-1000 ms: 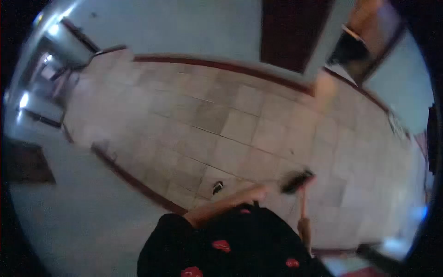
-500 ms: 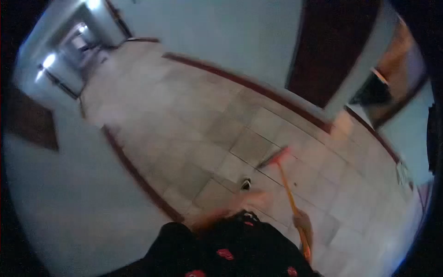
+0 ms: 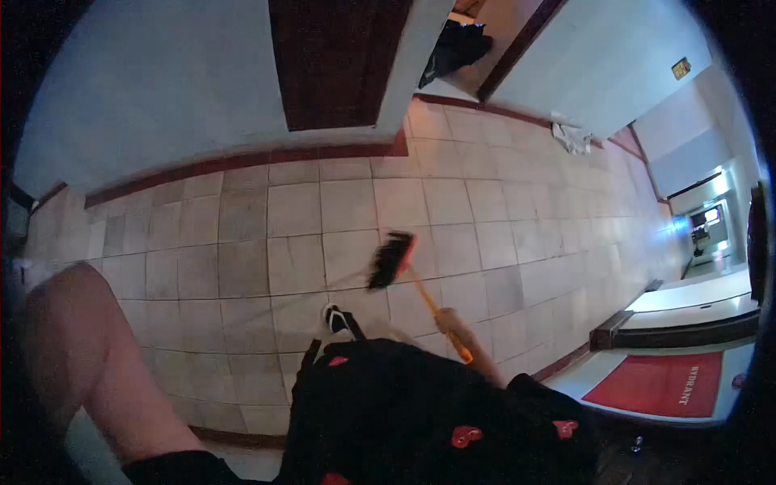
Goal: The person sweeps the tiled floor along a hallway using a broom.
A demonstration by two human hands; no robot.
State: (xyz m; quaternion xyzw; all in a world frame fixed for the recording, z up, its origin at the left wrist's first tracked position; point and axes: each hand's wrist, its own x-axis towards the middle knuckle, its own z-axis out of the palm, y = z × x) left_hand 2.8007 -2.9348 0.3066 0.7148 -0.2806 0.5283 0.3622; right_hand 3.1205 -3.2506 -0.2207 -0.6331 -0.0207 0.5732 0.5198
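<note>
My right hand (image 3: 454, 325) is wrapped round the orange handle (image 3: 423, 293) of a broom. The broom's head, with black bristles (image 3: 389, 263) and a red block, is out over the tiled floor (image 3: 299, 206) in front of me. On the left, my bare left arm (image 3: 101, 364) is raised and bent close to the camera. The left hand itself does not show. A black and white shoe (image 3: 335, 318) peeks out below my black shirt (image 3: 404, 412) with red prints, a little left of the broom head.
Ahead are a dark brown door (image 3: 339, 61) and a reddish-brown baseboard (image 3: 242, 160). Dark items (image 3: 457, 52) stand in an open doorway. A pale cloth (image 3: 572, 137) lies by the wall. To the right are a red HYDRANT panel (image 3: 659, 384) and a lit corridor (image 3: 711, 218).
The view has swung right, away from one corridor to another. My left arm has come up at the left side. The right hand keeps its hold on the broom, whose bristles now show.
</note>
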